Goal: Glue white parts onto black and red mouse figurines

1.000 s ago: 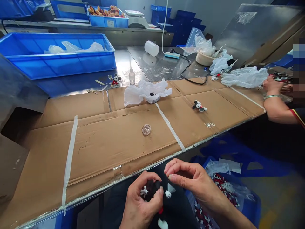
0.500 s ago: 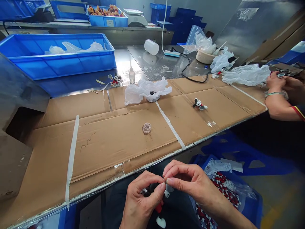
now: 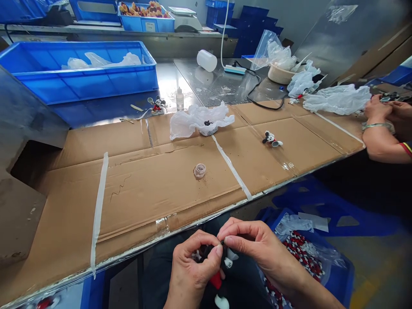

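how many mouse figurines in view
3: one black, white and red mouse figurine in the left hand, one on the brown cardboard, one by the blue plastic crate. Floor bin may hide more.

Small cup (image 3: pixel 200 170) on cardboard (image 3: pixel 154 180), bag (image 3: pixel 199 122) behind

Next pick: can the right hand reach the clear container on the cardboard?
Probably yes: the clear container stands alone on cardboard, nothing between it and the right hand, busy on the mouse figurine.
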{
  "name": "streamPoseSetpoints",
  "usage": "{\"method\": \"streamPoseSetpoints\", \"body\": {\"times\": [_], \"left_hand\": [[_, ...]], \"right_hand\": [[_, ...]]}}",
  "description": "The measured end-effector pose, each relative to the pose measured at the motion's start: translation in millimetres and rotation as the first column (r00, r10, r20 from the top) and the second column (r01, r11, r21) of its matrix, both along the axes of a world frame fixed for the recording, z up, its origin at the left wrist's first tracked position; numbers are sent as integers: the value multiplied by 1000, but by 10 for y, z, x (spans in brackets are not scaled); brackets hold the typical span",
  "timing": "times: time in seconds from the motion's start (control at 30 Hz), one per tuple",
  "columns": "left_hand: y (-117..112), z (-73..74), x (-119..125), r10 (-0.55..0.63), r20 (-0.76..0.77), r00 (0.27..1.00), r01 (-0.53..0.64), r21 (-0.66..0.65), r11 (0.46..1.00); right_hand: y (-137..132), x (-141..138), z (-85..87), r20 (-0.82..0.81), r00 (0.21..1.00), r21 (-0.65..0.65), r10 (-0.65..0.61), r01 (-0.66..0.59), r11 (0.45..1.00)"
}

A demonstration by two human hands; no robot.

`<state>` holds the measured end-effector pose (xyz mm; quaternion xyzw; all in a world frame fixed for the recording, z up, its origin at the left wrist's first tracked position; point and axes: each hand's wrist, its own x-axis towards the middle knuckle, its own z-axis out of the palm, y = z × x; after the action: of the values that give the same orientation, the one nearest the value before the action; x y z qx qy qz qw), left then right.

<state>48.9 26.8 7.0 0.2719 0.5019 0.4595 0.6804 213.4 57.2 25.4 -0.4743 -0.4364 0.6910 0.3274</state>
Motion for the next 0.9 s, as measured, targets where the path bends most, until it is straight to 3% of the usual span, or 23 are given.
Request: {"method": "streamPoseSetpoints", "body": {"times": [0.13, 0.3, 0.5, 0.67, 0.77, 0.9], "left_hand": [[11, 6, 21, 41, 124, 991, -28, -104, 994], [16, -3, 29, 59, 190, 980, -38, -114, 993], [14, -112, 2, -3, 153, 988, 13, -64, 998], [16, -196, -91, 54, 52, 997, -54, -14, 998], [21, -229, -188, 127, -44, 991, -120, 140, 983], [9, -290, -270, 142, -212, 967, -41, 418, 907]], "right_hand": [[-21, -36, 3, -120, 992, -129, -33, 17, 991], [-21, -81, 0, -172, 981, -207, -90, 54, 977], [-23, -114, 2, -109, 982, -153, -153, 136, 979], [16, -111, -13, -115, 960, -259, -257, 220, 940], [23, -107, -25, -138, 950, -284, -281, 233, 930], [1, -110, -16, -174, 942, -304, -287, 226, 926]]}}
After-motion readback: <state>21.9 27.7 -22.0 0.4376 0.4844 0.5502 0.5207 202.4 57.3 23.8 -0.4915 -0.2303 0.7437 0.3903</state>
